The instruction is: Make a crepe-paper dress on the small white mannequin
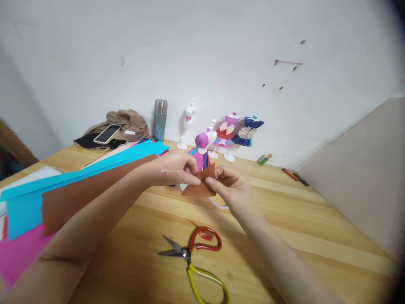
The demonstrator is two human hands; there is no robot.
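Note:
Between my two hands, above the table, is a small piece of brown paper [202, 188], roughly triangular at its left end. My left hand [177, 169] pinches its upper left side with thumb and fingers. On the right edge, the thumb and fingers of my right hand [232, 188] are closed on the same piece. Just behind it stands a small white dress form [202, 145] dressed in purple, blue and brown paper, its lower part mostly hidden by the brown paper and my hands. Scissors [185, 253] with one red and one yellow handle lie with blades apart nearer me.
Several dressed mini dress forms [225, 131] stand by the wall, beside a thermos [160, 120]. Blue, brown and pink paper sheets [85, 173] cover the left, partly under my left arm. A phone [107, 134] rests on brown cloth. A cutter [294, 176] lies at right.

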